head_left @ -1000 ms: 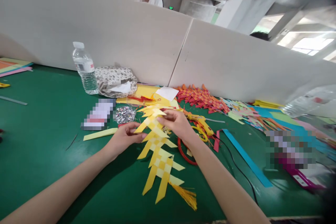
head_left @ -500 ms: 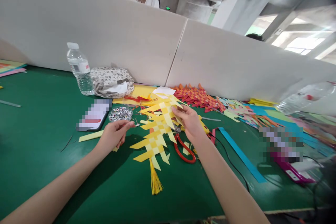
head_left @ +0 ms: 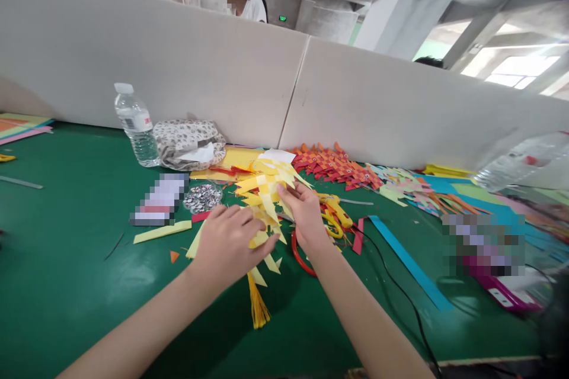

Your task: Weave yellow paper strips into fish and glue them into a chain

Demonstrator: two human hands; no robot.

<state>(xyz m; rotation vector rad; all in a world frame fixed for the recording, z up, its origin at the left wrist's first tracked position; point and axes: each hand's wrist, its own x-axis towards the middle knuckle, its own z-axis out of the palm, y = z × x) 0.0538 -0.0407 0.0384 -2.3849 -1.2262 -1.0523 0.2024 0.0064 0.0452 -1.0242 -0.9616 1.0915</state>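
A yellow woven paper fish [head_left: 268,201] with a yellow tassel [head_left: 258,305] is in front of me over the green table. My right hand [head_left: 307,216] pinches the fish's right edge near its upper end between thumb and fingers. Across its left side lies my left hand [head_left: 231,240], back upward, fingers loosely bent and thumb apart. It hides part of the weave, and nothing shows between thumb and fingers. Beneath the right wrist are scissors with a red handle [head_left: 301,256]. A dish of small googly eyes [head_left: 202,197] sits just beyond the left hand.
A yellow glue gun [head_left: 338,211] trails a black cord at right, beside a blue paper strip [head_left: 409,263]. Red woven fish [head_left: 333,167] are heaped by the white partition [head_left: 178,53]. A water bottle [head_left: 137,127] and phone [head_left: 160,198] stand left. People are beyond the partition.
My left hand has moved right onto the woven paper fish; the small white piece it pinched is no longer visible. My right hand keeps its hold, shifted slightly left.
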